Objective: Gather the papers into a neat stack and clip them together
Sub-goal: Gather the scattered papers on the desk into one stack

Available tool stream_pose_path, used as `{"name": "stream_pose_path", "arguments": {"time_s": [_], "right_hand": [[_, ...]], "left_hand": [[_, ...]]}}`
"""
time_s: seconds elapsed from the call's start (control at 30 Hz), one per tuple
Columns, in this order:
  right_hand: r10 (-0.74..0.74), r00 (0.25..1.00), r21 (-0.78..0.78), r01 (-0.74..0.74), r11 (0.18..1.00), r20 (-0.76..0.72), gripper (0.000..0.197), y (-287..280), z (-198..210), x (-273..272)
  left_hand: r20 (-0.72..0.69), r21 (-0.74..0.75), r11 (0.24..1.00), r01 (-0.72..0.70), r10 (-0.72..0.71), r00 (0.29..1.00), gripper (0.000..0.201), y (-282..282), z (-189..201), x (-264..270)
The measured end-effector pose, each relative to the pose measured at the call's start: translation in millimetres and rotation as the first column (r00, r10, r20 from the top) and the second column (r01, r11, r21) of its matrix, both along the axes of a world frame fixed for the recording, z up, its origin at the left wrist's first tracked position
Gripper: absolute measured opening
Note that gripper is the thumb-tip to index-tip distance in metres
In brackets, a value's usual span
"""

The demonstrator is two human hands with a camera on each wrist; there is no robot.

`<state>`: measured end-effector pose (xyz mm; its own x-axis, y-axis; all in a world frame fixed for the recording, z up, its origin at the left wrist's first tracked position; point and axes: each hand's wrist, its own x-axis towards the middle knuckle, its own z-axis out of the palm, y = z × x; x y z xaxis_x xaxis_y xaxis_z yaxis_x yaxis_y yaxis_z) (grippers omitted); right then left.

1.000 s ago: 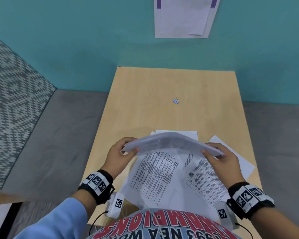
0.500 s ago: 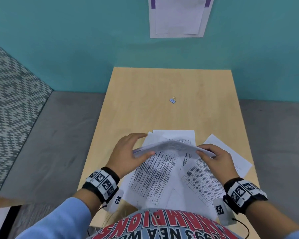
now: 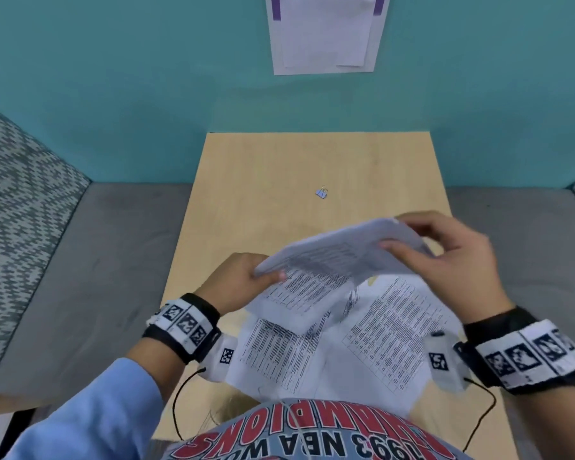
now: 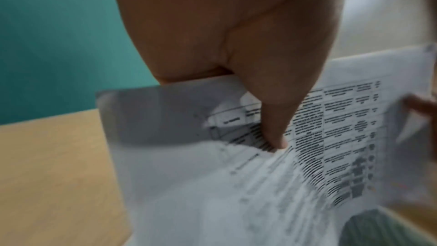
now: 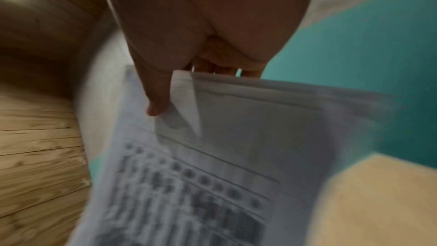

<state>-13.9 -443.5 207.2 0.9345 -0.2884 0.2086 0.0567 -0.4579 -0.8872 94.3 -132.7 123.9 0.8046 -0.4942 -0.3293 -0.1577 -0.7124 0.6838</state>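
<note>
Left hand: the left hand (image 3: 238,282) pinches the near-left corner of the papers (image 3: 342,250), thumb (image 4: 274,119) on top over printed table rows and fingers hidden beneath, as the left wrist view shows.
Right hand: the right hand (image 3: 452,260) grips the far-right end of the same bundle, thumb (image 5: 157,98) pressed on the upper sheet, remaining fingers curled behind the edge.
Papers: a sagging bundle held between both hands above the table (image 3: 263,180), its right end raised higher than its left; the sheet edges are staggered rather than flush in the right wrist view, which is blurred.
Loose sheets: further printed pages (image 3: 389,333) hang or lie below the hands, fanned at differing angles toward the person's torso; whether they rest flat on the table cannot be told.
Binder clip: a small blue binder clip (image 3: 321,193) sits alone on the wood, beyond both hands and well apart from them, slightly nearer the left hand's side.
Backdrop: a teal wall (image 3: 113,78) beyond the hands carries a pinned white notice (image 3: 324,31).
</note>
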Motion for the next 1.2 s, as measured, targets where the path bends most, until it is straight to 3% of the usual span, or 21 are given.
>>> {"name": "stream_pose_path", "arguments": {"time_s": [0.07,0.13,0.2,0.23,0.3,0.33,0.4,0.47,0.5,0.57,0.6,0.7,0.77,0.83,0.93,1.03,1.1,1.17,1.2], "right_hand": [[-0.1,0.994,-0.048,0.098,0.994,-0.032,0.053,-21,0,3],[-0.193,0.963,-0.007,0.195,0.981,-0.19,0.093,-34,-9,3],[-0.072,0.943,0.347,0.189,0.919,-0.324,0.124,-35,-27,2],[0.037,0.941,0.52,0.153,0.841,-0.336,0.123,-26,-31,1],[0.204,0.929,0.643,0.046,0.764,-0.309,0.088,-7,-35,3],[0.248,0.925,0.634,-0.009,0.773,-0.289,0.064,3,-36,4],[0.189,0.947,0.509,-0.032,0.86,-0.261,0.021,22,-29,10],[0.119,0.964,0.385,-0.019,0.923,-0.237,0.043,32,-29,16],[0.085,0.971,0.385,0.008,0.923,-0.225,0.043,36,-29,17],[0.105,0.976,0.407,-0.018,0.913,-0.193,0.011,43,-36,14],[0.1,0.971,0.38,-0.011,0.925,-0.216,0.007,45,-49,12],[0.056,0.926,0.273,0.051,0.961,-0.372,0.01,50,-93,1],[0.059,0.848,0.153,0.026,0.988,-0.527,0.036,52,-122,-8],[0.084,0.804,0.105,-0.027,0.994,-0.589,0.04,53,-138,-13],[0.104,0.808,0.135,-0.03,0.99,-0.58,0.034,38,-146,-17],[0.116,0.805,0.16,-0.026,0.987,-0.582,0.044,12,-150,-34],[-0.076,0.715,0.016,0.12,0.993,-0.695,0.058,-16,-166,-54],[-0.323,0.529,-0.169,0.318,0.933,-0.785,0.069,-48,-189,-79],[-0.41,0.394,-0.255,0.389,0.885,-0.822,0.072,-63,-202,-92]], "left_hand": [[-0.164,-0.161,0.982,-0.102,0.076,0.984,0.058,7,-1,2],[-0.261,-0.278,0.946,-0.169,0.095,0.961,0.08,14,1,-2],[-0.341,-0.357,0.902,-0.243,0.116,0.933,0.072,13,6,-6],[-0.376,-0.377,0.885,-0.272,0.122,0.919,0.059,11,11,-10],[-0.393,-0.39,0.881,-0.269,0.105,0.914,0.043,5,16,-16],[-0.371,-0.393,0.889,-0.236,0.081,0.925,0.038,2,18,-19],[-0.318,-0.411,0.888,-0.205,0.071,0.945,0.043,-5,23,-21],[-0.279,-0.485,0.836,-0.258,0.132,0.951,0.055,-10,28,-19],[-0.278,-0.531,0.791,-0.305,0.177,0.944,0.055,-11,30,-17],[-0.296,-0.587,0.716,-0.378,0.245,0.923,0.05,-14,26,-13],[-0.299,-0.589,0.709,-0.388,0.255,0.92,0.048,-16,19,-11],[-0.281,-0.475,0.804,-0.357,0.245,0.928,0.03,-22,-8,-16],[-0.259,-0.354,0.89,-0.289,0.204,0.944,0.024,-23,-30,-24],[-0.268,-0.3,0.909,-0.29,0.212,0.94,0.023,-21,-44,-29],[-0.299,-0.285,0.884,-0.371,0.286,0.91,0.018,-15,-58,-28],[-0.26,-0.197,0.909,-0.368,0.314,0.913,0.056,-2,-76,-21],[-0.206,-0.16,0.921,-0.354,0.32,0.925,0.062,6,-79,-14],[-0.169,-0.181,0.907,-0.38,0.352,0.921,0.06,14,-69,-8],[-0.155,-0.193,0.894,-0.403,0.378,0.913,0.06,17,-61,-6]]}}
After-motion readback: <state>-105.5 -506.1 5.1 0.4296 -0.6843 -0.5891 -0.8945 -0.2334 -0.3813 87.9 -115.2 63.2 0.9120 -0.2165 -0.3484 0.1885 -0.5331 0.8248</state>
